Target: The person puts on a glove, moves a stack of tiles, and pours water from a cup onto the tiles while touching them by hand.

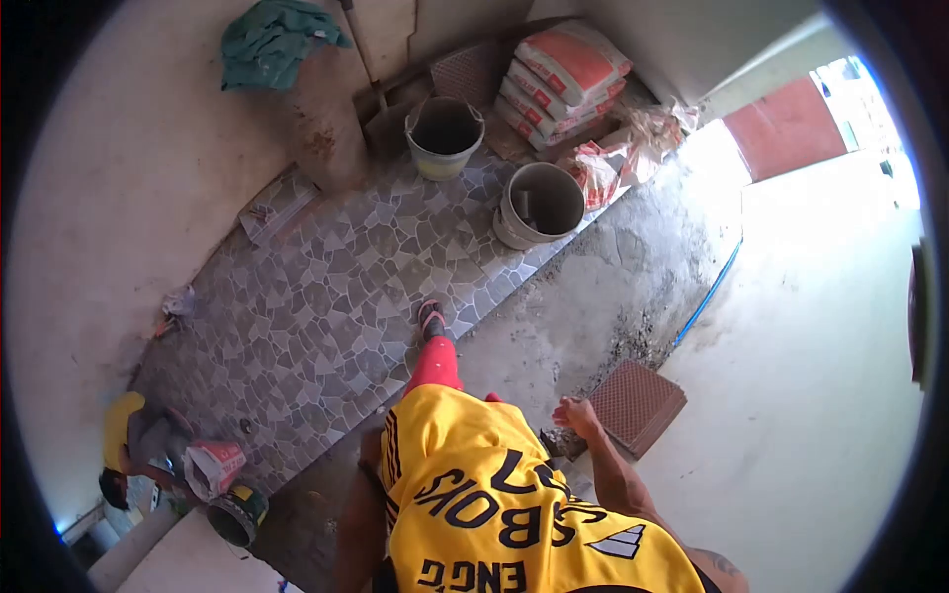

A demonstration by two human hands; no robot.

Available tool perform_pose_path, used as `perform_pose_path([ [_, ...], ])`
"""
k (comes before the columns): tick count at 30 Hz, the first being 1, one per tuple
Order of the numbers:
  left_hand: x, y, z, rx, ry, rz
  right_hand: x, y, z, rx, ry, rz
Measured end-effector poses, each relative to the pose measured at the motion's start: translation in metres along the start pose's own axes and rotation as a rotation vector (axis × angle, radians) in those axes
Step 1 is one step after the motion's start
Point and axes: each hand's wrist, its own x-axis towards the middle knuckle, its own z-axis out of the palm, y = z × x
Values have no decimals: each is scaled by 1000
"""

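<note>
My right hand [576, 415] hangs beside my yellow jersey [504, 484], fingers loosely apart with nothing seen in them. Just to its right, a stack of brown textured tiles [638, 405] lies on the rough concrete; the hand appears apart from it. Only part of my left arm [361, 524] shows at the lower left of my body, and my left hand is out of sight. One sandalled foot [431, 316] is on the stone-patterned tile floor [336, 287], near its edge.
Two buckets, one yellowish [442, 163] and one pale [519, 232], stand ahead near stacked cement sacks [563, 79]. A shovel [376, 94] leans by the wall. A blue hose [707, 292] runs at right. At lower left, another person [124, 435] bends near a sack [215, 467] and dark bucket [235, 519].
</note>
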Motion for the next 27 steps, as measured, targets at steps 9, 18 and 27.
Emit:
perform_pose_path([
  [9, 90, 335, 4, -248, -134, 348, -38, -161, 41, -223, 74, 64],
  [18, 128, 380, 50, -135, -180, 176, 45, -285, 40, -268, 70, 66],
  [27, 96, 286, 76, 1109, -139, 669, 222, -487, 89, -222, -176, -63],
])
